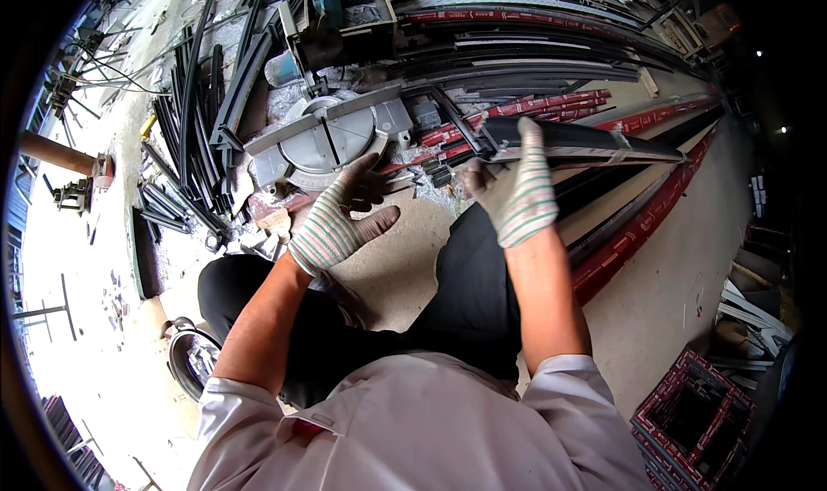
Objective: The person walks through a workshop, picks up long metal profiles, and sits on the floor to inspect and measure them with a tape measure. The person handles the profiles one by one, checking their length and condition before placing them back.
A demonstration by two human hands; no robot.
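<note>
Both my hands wear light knit gloves with green stripes and dark, soiled fingertips. My left hand is open in front of the mitre saw's base, its thumb and fingers apart and nothing in it. The grey saw base has a round slotted table and a fence behind it. My right hand has its fingers stretched and its thumb apart. It is at the near end of a dark metal profile, partly covering it; whether it touches the profile cannot be made out.
Long dark profiles, some in red printed wrapping, lie across the floor to the right and behind the saw. Short black offcuts are heaped at left. A round container of metal pieces stands by my left knee. Red-wrapped frames are stacked at lower right.
</note>
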